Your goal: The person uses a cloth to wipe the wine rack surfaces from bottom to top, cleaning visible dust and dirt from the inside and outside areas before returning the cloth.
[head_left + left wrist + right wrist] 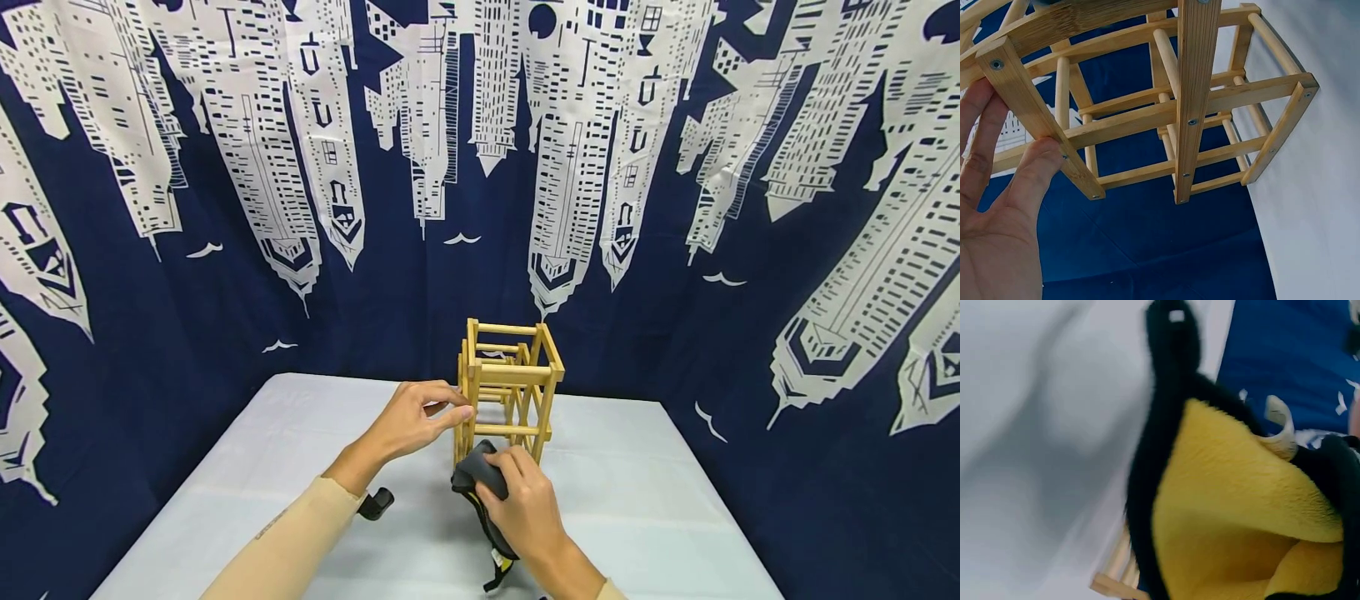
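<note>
A light wooden rack (517, 374) of slats and round rods stands on the table, in front of my hands. My left hand (416, 417) pinches its near left post, and in the left wrist view the thumb (1038, 165) presses on the slat (1041, 119) while the fingers reach round the other side. Just below the rack's near side, my right hand (528, 504) grips a bunched cloth (480, 471), grey outside with black edging. The right wrist view shows its fluffy yellow face (1229, 494) and a pale loop (1282, 428) at the edge; most of the right hand is hidden there.
A white-covered table (622, 517) extends under the rack and to both sides. Behind it hangs a dark blue curtain (420, 317) printed with white skyscrapers. A small black object (377, 504) shows beside the left forearm.
</note>
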A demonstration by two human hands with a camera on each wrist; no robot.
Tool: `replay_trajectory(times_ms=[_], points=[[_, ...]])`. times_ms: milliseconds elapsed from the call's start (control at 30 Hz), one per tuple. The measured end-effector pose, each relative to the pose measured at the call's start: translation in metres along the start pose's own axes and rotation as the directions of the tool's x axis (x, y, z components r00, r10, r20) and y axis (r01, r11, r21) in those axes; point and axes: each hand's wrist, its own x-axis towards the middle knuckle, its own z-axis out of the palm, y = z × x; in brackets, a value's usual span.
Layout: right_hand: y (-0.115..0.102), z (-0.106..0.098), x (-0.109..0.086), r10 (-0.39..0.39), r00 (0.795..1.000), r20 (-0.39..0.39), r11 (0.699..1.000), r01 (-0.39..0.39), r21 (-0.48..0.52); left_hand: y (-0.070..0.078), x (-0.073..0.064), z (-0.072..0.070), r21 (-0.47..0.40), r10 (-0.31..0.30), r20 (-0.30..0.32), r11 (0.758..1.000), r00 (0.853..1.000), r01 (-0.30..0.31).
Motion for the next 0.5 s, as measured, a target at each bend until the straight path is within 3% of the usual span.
replay_trajectory(times_ms=[133,233,333,433,500], points=[[0.009,-0.017,0.009,-0.002,0.997,-0.082,0.997,0.009,0.083,-0.001,0.000,0.000,0.014,-0.001,-0.005,1.000,1.000,0.001],[0.016,-0.032,0.012,-0.059,0.981,-0.185,0.990,0.082,0.119,0.000,0.000,0.001,0.020,0.004,-0.010,1.000,1.000,-0.004],[0.024,-0.046,0.014,-0.115,0.924,-0.364,0.983,0.158,0.090,0.001,0.000,0.001,0.003,0.000,-0.001,1.000,1.000,0.000],[0.034,-0.057,0.018,-0.103,0.852,-0.514,0.988,0.148,0.046,0.001,0.000,0.000,-0.009,-0.012,0.011,1.000,1.000,0.012],[0.042,-0.060,0.018,-0.057,0.851,-0.522,0.994,0.098,0.052,0.001,-0.001,-0.001,-0.014,-0.021,0.012,1.000,1.000,0.022]])
